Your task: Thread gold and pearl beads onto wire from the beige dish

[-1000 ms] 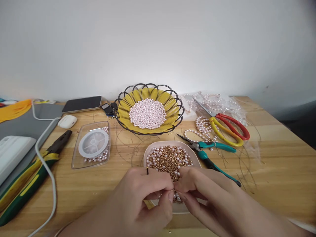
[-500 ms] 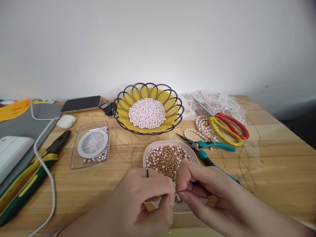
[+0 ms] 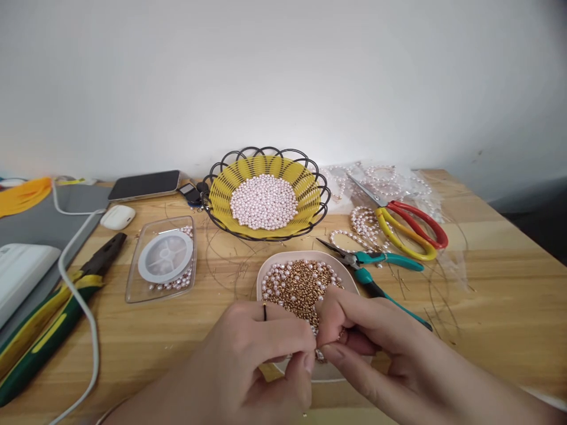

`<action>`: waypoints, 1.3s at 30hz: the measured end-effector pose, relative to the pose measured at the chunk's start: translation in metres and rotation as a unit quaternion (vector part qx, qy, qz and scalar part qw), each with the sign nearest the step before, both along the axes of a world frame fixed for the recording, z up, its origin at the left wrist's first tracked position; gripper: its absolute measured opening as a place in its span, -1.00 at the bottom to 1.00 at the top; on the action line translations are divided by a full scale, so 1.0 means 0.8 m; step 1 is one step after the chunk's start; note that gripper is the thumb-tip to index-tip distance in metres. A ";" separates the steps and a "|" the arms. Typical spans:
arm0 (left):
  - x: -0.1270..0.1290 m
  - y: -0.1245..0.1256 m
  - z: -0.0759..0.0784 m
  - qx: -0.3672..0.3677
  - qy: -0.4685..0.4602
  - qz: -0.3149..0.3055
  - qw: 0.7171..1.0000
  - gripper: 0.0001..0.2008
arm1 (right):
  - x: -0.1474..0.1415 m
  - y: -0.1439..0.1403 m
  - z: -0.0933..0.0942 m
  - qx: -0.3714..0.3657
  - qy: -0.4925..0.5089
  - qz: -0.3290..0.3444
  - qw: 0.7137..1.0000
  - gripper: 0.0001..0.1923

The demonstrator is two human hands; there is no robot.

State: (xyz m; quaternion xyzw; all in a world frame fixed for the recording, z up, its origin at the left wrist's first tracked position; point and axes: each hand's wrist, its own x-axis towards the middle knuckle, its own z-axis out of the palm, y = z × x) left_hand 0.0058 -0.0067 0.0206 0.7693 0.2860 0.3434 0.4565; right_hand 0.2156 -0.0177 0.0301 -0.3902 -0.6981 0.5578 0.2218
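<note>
Wooden table [image 3: 487,277], gold-and-pearl beads [image 3: 297,284]

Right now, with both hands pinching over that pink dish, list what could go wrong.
1. The left hand and right hand pinch something tiny above the pink dish of gold and pearl beads; a slip could scatter beads across the wooden table.
2. The teal pliers lie close beside the right hand; a nudge might push them into the dish.
3. Loose thin wire curls near the dish and could snag fingers.
</note>
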 end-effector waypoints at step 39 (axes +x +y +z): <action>-0.004 -0.001 -0.007 0.066 0.004 -0.006 0.998 -0.75 | 0.001 -0.006 -0.011 0.130 -0.047 -0.014 0.990 -0.83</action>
